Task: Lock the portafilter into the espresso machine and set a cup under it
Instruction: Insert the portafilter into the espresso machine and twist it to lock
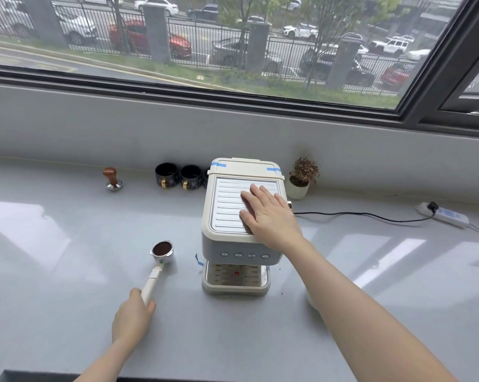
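A cream espresso machine (227,244) stands in the middle of the grey counter. My right hand (268,213) lies flat on its ribbed metal top, fingers spread, holding nothing. Left of the machine, the portafilter (162,252) holds dark tamped coffee in its metal basket. My left hand (135,315) grips the end of its white handle, with the basket low over the counter. Two black cups (177,176) with gold handles stand by the back wall, left of the machine. The drip tray (235,277) under the group head is bare.
A wooden-handled tamper (113,179) stands at the back left. A small potted plant (301,177) sits right of the machine. A black cord runs right to a white power strip (445,216). Coffee crumbs dot the counter near the machine's right side.
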A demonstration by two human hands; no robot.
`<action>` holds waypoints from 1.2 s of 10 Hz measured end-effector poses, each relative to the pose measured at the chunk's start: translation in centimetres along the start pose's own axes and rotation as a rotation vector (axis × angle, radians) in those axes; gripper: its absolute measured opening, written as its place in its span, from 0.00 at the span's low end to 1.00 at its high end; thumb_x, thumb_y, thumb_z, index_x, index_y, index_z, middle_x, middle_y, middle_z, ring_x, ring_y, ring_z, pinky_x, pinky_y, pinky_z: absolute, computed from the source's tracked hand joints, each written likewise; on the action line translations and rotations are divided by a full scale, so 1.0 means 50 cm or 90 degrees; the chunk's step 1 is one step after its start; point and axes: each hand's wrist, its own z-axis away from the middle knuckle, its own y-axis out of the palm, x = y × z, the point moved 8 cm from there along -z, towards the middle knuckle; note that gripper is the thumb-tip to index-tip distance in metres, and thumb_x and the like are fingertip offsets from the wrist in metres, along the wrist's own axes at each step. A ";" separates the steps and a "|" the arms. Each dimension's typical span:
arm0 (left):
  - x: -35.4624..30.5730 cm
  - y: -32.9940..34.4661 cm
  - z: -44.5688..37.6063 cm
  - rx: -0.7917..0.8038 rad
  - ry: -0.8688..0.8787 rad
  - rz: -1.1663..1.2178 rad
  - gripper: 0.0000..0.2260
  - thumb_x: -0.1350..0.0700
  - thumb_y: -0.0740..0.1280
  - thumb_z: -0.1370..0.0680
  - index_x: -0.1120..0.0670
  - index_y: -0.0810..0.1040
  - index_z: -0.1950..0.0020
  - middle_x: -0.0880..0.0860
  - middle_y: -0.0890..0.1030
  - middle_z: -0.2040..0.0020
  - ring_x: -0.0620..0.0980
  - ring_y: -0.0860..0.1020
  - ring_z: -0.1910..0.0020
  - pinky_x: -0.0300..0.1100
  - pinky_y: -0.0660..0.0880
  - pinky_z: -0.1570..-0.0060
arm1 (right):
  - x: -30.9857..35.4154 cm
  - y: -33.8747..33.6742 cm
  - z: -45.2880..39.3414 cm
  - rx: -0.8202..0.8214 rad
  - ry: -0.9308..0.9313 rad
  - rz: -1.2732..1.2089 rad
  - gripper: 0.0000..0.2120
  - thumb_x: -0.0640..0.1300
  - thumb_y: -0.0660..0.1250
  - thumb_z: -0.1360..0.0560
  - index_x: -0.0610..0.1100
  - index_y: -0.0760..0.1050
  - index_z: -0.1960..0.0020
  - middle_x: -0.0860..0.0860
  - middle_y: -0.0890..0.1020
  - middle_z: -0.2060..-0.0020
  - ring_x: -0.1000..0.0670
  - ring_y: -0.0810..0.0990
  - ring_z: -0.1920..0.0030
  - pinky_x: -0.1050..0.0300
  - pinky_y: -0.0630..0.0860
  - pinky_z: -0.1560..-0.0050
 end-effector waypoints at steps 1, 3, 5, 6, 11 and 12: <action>-0.014 -0.004 0.034 0.000 0.041 -0.006 0.06 0.54 0.65 0.27 0.51 0.69 0.59 0.53 0.77 0.70 0.53 0.75 0.72 0.42 0.67 0.74 | 0.000 -0.001 -0.001 -0.011 0.002 -0.005 0.25 0.60 0.46 0.22 0.58 0.55 0.26 0.55 0.55 0.23 0.54 0.49 0.23 0.52 0.44 0.25; -0.065 0.016 0.097 0.049 0.151 -0.019 0.04 0.52 0.66 0.27 0.48 0.72 0.58 0.50 0.77 0.70 0.53 0.77 0.69 0.45 0.69 0.71 | -0.001 -0.002 0.000 -0.019 0.002 -0.006 0.25 0.60 0.46 0.22 0.57 0.56 0.26 0.55 0.55 0.23 0.54 0.50 0.23 0.51 0.45 0.25; -0.135 0.023 0.121 0.066 0.224 -0.024 0.03 0.50 0.66 0.27 0.46 0.74 0.55 0.49 0.79 0.68 0.52 0.76 0.67 0.45 0.71 0.67 | -0.001 -0.002 0.000 -0.015 0.002 -0.007 0.25 0.60 0.46 0.22 0.57 0.55 0.26 0.55 0.55 0.22 0.54 0.49 0.23 0.52 0.44 0.24; -0.162 0.020 0.122 0.065 0.238 -0.013 0.03 0.51 0.66 0.27 0.47 0.74 0.55 0.49 0.79 0.68 0.53 0.77 0.67 0.45 0.71 0.68 | -0.001 -0.002 0.000 -0.017 0.004 -0.012 0.26 0.60 0.46 0.22 0.57 0.55 0.26 0.55 0.55 0.23 0.54 0.49 0.23 0.52 0.43 0.24; -0.261 -0.010 0.095 0.076 0.313 0.000 0.01 0.51 0.66 0.26 0.46 0.75 0.56 0.47 0.78 0.69 0.53 0.77 0.66 0.44 0.67 0.71 | -0.003 -0.004 0.000 -0.029 0.009 -0.030 0.25 0.60 0.47 0.23 0.57 0.57 0.27 0.56 0.57 0.23 0.54 0.50 0.23 0.52 0.43 0.25; -0.268 -0.015 0.083 0.089 0.320 -0.004 0.02 0.51 0.67 0.26 0.45 0.76 0.56 0.46 0.78 0.69 0.52 0.77 0.67 0.43 0.67 0.71 | -0.002 -0.004 0.000 -0.027 0.009 -0.030 0.25 0.60 0.47 0.23 0.57 0.57 0.27 0.56 0.57 0.23 0.54 0.50 0.23 0.52 0.43 0.25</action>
